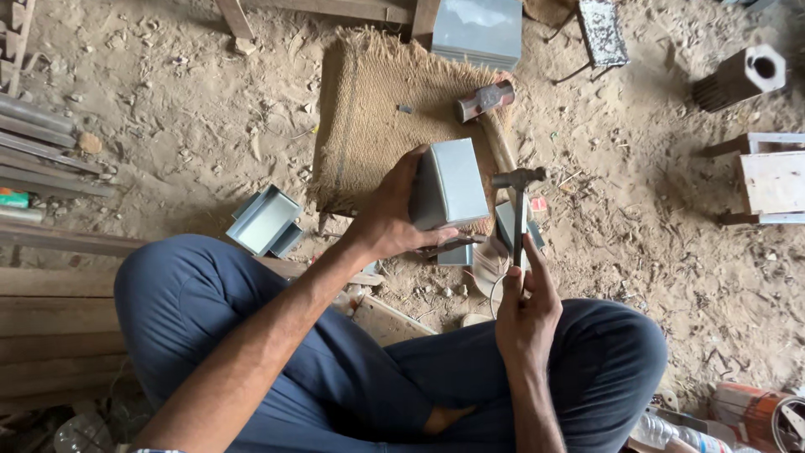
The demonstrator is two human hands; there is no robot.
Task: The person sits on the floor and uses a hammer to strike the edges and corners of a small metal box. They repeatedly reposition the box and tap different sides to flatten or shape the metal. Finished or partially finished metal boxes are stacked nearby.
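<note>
Left hand fingers: the left hand [387, 220] was curled round a grey folded sheet-metal box [449, 184], thumb across its near face, fingers wrapped under its lower edge, gripping it firmly.
Right hand fingers: the right hand [526, 306] was closed round the handle of a small steel hammer [518, 205], forefinger stretched up along the shaft; the hammer head stood just beyond the fingertips, beside the box's right edge.
Box position: held tilted above the near edge of a coarse woven jute mat [369, 117], just ahead of the left fingers.
Beyond the fingers: a short metal cylinder [485, 101] lay on the mat's far side, and a flat grey metal sheet [476, 29] rested past that.
Left of the fingers: grey bent metal channel pieces [265, 222] lay on the sandy dirt floor [184, 109].
Right of the fingers: a hollow wooden block [742, 77] sat well apart.
Pose: the person sat cross-legged in dark blue trousers [210, 310], both forearms reaching forward over the knees, wrists raised.
</note>
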